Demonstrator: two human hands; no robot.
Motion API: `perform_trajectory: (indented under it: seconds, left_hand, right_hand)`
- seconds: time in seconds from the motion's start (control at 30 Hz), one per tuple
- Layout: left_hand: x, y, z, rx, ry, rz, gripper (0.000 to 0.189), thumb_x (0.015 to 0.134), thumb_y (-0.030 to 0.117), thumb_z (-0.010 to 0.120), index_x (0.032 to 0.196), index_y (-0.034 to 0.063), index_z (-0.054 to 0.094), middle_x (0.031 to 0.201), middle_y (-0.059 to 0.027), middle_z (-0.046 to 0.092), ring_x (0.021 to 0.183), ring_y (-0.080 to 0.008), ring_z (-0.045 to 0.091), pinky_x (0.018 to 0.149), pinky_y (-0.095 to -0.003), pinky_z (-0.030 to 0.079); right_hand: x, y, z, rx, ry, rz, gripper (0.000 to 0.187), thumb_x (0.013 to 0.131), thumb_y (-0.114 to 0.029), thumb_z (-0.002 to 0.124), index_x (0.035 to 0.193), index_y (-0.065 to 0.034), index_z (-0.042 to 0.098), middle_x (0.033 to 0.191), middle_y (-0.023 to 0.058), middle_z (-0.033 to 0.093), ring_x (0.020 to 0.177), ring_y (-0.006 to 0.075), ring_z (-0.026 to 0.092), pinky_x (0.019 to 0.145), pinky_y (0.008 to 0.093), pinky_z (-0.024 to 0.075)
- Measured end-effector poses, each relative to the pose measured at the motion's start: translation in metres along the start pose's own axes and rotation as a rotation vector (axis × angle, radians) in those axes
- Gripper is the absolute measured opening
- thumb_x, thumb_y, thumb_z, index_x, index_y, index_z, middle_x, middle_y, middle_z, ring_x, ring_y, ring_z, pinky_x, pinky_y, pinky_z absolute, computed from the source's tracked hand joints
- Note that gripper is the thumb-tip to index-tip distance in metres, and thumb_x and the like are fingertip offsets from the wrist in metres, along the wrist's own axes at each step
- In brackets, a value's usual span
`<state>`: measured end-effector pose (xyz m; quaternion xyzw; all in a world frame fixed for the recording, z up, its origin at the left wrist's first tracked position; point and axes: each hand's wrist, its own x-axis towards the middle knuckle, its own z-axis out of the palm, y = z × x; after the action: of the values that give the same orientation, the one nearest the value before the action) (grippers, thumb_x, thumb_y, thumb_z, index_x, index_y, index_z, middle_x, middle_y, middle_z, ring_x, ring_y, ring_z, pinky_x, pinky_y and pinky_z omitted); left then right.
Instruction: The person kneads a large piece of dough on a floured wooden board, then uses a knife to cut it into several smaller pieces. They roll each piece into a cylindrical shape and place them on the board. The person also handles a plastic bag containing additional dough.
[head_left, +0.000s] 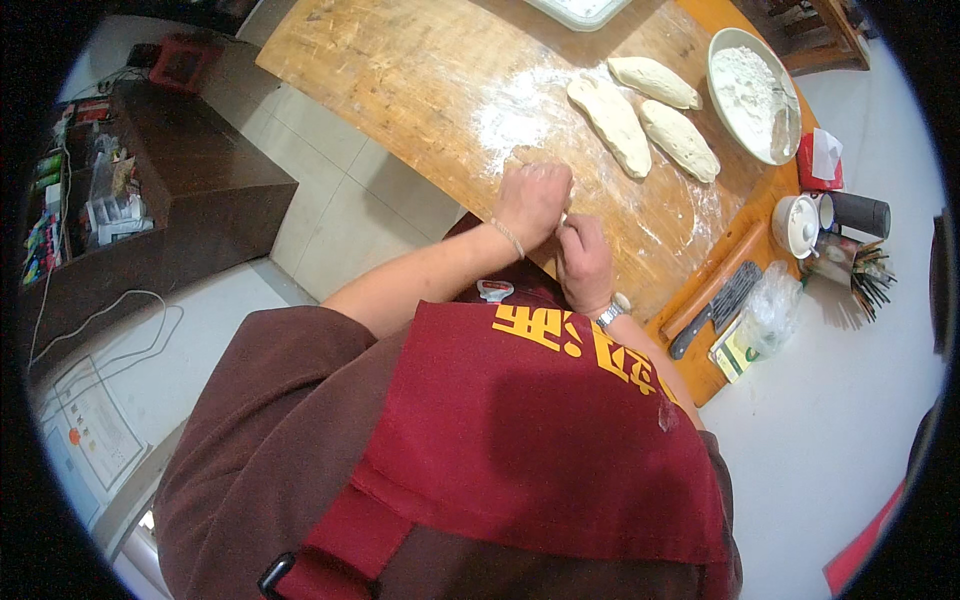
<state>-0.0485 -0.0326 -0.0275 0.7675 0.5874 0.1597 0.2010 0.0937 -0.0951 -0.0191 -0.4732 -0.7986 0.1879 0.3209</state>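
My left hand (534, 204), with a cord bracelet at its wrist, is curled over the near edge of the floured wooden board (390, 90). Close against it, my right hand (585, 261), wearing a metal watch, is curled with the thumb on top. A small pale bit of dough (562, 219) shows between the two hands; my fingers hide the rest of it. Beyond them lie three long dough pieces: one nearest (611, 127), one farther back (655, 82) and one to the right (680, 141). Loose flour (517, 112) whitens the board left of these.
A bowl of flour (750, 97) stands at the back right, and a pale tray (581, 19) at the far edge. Along the right side are a rolling pin (716, 277), a cleaver (727, 300), a plastic bag (772, 311), a lidded white pot (796, 225) and chopsticks (870, 281) in a holder.
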Motion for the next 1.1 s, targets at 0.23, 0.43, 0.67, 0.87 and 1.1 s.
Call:
perform_trajectory:
  seconds: [0.23,0.43,0.67,0.87,1.1]
  left_hand:
    - [-0.036,-0.006,0.015,0.166,0.308,0.217,0.008,0.083,0.023,0.061,0.089,0.0176,0.06,0.087,-0.0024,0.057,0.085,-0.0234,0.059,0.072,-0.038,0.043]
    - [0.009,0.004,0.009,0.179,0.013,0.032,0.014,0.084,0.022,0.059,0.095,0.0143,0.058,0.095,-0.0044,0.058,0.099,-0.0254,0.057,0.078,-0.0405,0.045]
    - [0.066,0.004,0.013,0.146,0.06,0.014,0.016,0.087,0.018,0.058,0.101,0.0103,0.059,0.099,-0.008,0.063,0.102,-0.028,0.059,0.078,-0.0428,0.049]
    - [0.079,0.008,0.006,-0.191,0.034,-0.162,0.02,0.097,0.027,0.056,0.094,0.0077,0.061,0.092,-0.0162,0.068,0.093,-0.037,0.065,0.079,-0.0478,0.053]
    - [0.052,0.011,-0.005,-0.028,-0.063,-0.118,0.017,0.094,0.026,0.061,0.089,0.0093,0.062,0.085,-0.0128,0.069,0.084,-0.0356,0.068,0.075,-0.0489,0.052]
  right_hand:
    - [-0.015,0.015,0.003,0.109,-0.008,-0.017,0.021,0.078,0.005,0.071,0.097,0.0011,0.066,0.102,0.016,0.061,0.096,0.0352,0.062,0.08,0.0398,0.0529]
    - [0.004,0.02,-0.004,0.128,0.021,0.291,0.018,0.088,0.0,0.069,0.105,0.0,0.064,0.102,0.0156,0.065,0.095,0.0326,0.064,0.083,0.0378,0.052]
    - [0.038,0.026,-0.009,0.216,0.026,0.481,0.021,0.095,-0.005,0.058,0.113,0.0048,0.061,0.106,0.0201,0.059,0.096,0.0348,0.059,0.086,0.039,0.0489]
    - [0.045,0.031,-0.002,0.241,-0.013,0.541,0.024,0.09,-0.003,0.062,0.113,0.0041,0.063,0.1,0.0151,0.058,0.089,0.0275,0.058,0.08,0.0365,0.0486]
    - [0.015,0.021,-0.001,-0.057,0.037,0.03,0.027,0.08,0.005,0.066,0.107,0.0019,0.062,0.102,0.0187,0.059,0.095,0.0362,0.059,0.082,0.0413,0.0505]
